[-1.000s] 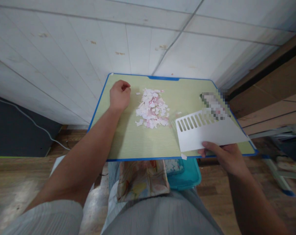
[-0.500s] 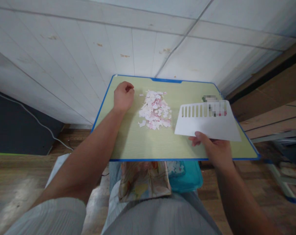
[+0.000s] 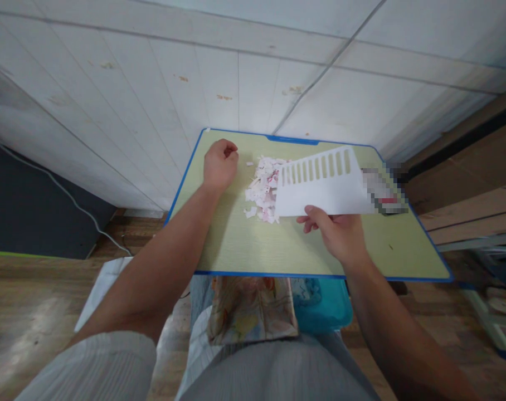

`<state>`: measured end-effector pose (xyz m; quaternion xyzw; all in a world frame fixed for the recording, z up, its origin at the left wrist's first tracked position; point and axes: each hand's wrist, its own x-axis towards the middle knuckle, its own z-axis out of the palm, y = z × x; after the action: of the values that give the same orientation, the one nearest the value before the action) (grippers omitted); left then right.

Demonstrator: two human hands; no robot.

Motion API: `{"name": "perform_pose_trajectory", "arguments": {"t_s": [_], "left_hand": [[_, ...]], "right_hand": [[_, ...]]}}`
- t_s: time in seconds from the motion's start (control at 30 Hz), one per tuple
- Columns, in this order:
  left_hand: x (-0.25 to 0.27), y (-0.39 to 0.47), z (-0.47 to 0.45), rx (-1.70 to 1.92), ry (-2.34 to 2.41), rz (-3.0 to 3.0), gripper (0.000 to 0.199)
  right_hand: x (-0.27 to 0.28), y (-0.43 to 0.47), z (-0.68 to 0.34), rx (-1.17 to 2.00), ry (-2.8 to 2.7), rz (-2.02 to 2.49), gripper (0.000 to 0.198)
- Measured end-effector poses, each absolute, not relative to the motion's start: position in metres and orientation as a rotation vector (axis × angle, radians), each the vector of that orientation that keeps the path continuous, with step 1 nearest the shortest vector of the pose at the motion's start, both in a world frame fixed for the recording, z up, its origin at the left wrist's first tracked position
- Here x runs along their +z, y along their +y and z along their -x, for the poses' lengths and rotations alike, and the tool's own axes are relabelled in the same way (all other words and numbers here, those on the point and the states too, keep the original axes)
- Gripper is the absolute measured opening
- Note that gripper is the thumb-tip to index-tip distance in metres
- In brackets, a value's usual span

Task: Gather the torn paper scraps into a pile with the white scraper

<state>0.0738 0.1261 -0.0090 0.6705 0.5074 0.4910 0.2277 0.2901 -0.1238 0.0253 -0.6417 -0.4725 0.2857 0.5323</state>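
A heap of small torn paper scraps (image 3: pixel 262 189), white with some pink, lies on the pale yellow-green tabletop (image 3: pixel 253 250) edged in blue. My right hand (image 3: pixel 336 231) grips the lower edge of a flat white slotted sheet (image 3: pixel 315 195), thumb on top and fingers beneath. The sheet is tilted above the table, and its left end covers the right part of the heap. To the left of the scraps, my left hand (image 3: pixel 220 167) rests on the table with its fingers curled closed. What these fingers hold, if anything, is hidden.
A pixelated phone-like object (image 3: pixel 384 195) lies at the table's right side. Below the front edge are a patterned fabric bag or box (image 3: pixel 253 317) and a turquoise plastic container (image 3: pixel 334 306) with paper bits. A white panelled wall (image 3: pixel 219 72) stands behind the table.
My right hand has moved the white slotted sheet leftward and slightly up, from beside the heap to over its right part. My left hand keeps its place on the table.
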Motion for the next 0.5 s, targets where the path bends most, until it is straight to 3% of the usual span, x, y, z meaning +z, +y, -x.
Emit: {"name": "perform_pose_trajectory", "arguments": {"t_s": [0.27,0.4,0.5], "left_hand": [[-0.008,0.123,-0.076,1.377,1.391,-1.853,0.016],[-0.006,0.122,-0.076,1.363,1.381,-1.875,0.017],[-0.007,0.123,-0.075,1.350,1.365,-1.872,0.017]], "right_hand": [[0.022,-0.118,-0.295,0.524,-1.023,1.546,0.021],[0.020,-0.128,-0.297,0.704,-1.131,1.524,0.020],[0.019,-0.131,-0.304,0.627,-1.089,1.570,0.020]]}}
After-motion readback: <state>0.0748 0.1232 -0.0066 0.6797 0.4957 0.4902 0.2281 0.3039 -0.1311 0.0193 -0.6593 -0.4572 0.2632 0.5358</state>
